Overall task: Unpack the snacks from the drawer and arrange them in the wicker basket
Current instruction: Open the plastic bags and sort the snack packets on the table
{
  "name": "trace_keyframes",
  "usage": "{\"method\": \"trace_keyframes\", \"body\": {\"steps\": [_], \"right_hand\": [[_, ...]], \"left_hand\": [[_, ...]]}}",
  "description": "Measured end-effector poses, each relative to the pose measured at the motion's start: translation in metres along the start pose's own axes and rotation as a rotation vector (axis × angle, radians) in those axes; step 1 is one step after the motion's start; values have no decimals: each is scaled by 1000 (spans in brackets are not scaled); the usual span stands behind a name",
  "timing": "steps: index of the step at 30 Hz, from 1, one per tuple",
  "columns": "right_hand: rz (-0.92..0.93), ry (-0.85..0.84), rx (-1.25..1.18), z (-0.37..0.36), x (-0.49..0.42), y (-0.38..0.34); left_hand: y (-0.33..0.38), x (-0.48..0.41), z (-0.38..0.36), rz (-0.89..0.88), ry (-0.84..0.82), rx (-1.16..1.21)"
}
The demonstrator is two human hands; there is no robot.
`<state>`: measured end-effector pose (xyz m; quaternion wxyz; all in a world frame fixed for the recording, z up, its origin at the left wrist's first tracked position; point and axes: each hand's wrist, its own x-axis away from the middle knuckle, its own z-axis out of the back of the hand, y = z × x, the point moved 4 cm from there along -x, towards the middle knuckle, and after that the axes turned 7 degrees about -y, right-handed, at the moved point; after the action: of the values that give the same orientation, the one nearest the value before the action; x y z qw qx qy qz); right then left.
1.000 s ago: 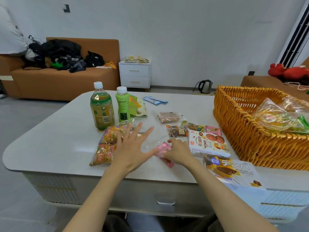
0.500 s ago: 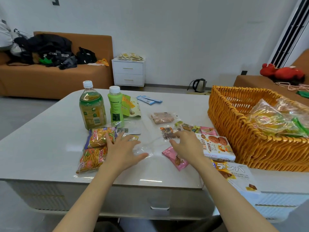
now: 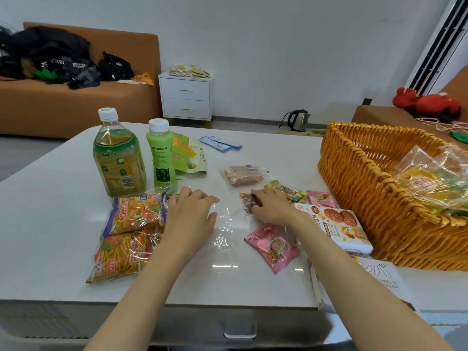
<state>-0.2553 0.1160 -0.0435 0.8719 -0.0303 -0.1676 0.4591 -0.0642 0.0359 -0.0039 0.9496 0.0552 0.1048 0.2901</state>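
Observation:
The wicker basket stands on the right of the table with clear-wrapped snack bags inside. My right hand rests over a small dark snack packet, fingers curled on it. My left hand lies flat on a clear plastic bag, fingers apart. A pink snack packet lies below my right wrist. A cookie box sits beside the basket. Two orange stick-snack bags lie to the left.
A green tea bottle and a green drink bottle stand at the back left, with a green pouch behind. A brown wafer pack, blue sachets, small candies, a pink packet and a white box also lie on the table. The drawer handle shows below.
My right hand let go of the pink packet, which now lies on the table, and moved forward onto the small dark packet. My left hand drew in and flattened on the clear bag.

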Motion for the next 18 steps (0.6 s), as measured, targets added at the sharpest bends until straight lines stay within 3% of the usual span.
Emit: {"method": "trace_keyframes", "body": {"steps": [10,15,18], "right_hand": [[-56,-89,-124,9,5,9],[-29,24,-301,18,12,10],[3,220,-599,44,10,14]], "left_hand": [[5,-11,-11,49,-50,-28],[0,-10,-15,67,-97,3],[0,-7,-13,51,-92,15]]}}
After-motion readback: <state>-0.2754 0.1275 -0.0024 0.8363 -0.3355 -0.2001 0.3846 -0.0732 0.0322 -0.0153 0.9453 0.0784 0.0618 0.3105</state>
